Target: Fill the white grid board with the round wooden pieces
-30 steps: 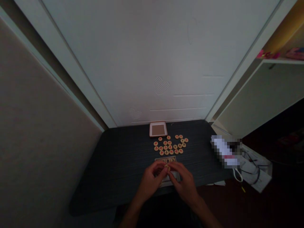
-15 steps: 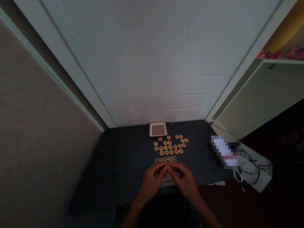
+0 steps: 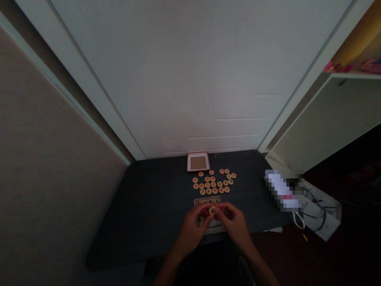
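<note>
The left hand [image 3: 190, 225] and right hand [image 3: 235, 225], partly closed, together grip one round piece [image 3: 212, 210]. A box [image 3: 214, 230] lies beneath.

Left hand [image 3: 192, 225] and right hand [image 3: 236, 225] pinch one round tan black-marked disc [image 3: 212, 210] above shallow rectangular pale tray [image 3: 214, 230]; loose tan red- and black-marked discs [image 3: 207, 185] lie beyond on dark wood-grained counter [image 3: 149, 202].

Spotting pale tan across the round pieces [image 3: 207, 185], flashing red lettering on most, showing black on a few! Catching black lettering on the tan held disc [image 3: 212, 210]. Seeing white around a brown panel [image 3: 198, 163] in the shallow box [image 3: 207, 163]. Finding near-black on the table [image 3: 154, 198]. Checking the white door [image 3: 178, 71], tracing striped hearts [image 3: 203, 106]! Glowing yellow-orange in the shelf nook [image 3: 361, 45].
</note>
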Demonstrator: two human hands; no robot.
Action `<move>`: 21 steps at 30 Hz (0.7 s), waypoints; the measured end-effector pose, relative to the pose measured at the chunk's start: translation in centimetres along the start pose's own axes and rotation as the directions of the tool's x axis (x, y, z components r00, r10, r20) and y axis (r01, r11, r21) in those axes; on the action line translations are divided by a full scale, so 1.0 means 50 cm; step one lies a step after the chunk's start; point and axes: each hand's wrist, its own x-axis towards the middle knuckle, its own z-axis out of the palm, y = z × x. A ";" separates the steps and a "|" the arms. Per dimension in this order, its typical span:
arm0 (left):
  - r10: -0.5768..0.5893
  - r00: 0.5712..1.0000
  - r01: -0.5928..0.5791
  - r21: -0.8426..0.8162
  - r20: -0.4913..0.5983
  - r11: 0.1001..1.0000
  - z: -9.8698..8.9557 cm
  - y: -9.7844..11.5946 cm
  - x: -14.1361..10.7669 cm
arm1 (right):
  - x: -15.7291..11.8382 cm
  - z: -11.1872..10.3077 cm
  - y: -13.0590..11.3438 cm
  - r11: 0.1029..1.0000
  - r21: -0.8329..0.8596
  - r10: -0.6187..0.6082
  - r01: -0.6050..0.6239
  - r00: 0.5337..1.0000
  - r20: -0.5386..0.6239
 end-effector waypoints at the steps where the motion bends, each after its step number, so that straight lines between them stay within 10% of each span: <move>1: 0.009 1.000 -0.009 0.017 0.004 1.000 -0.001 0.003 0.000 | 0.001 -0.001 0.001 1.000 0.003 0.008 -0.008 1.000 -0.003; 21: 0.115 0.992 -0.119 0.093 0.049 0.988 -0.010 0.018 -0.006 | -0.001 0.002 0.002 0.997 0.079 0.020 -0.024 0.998 0.055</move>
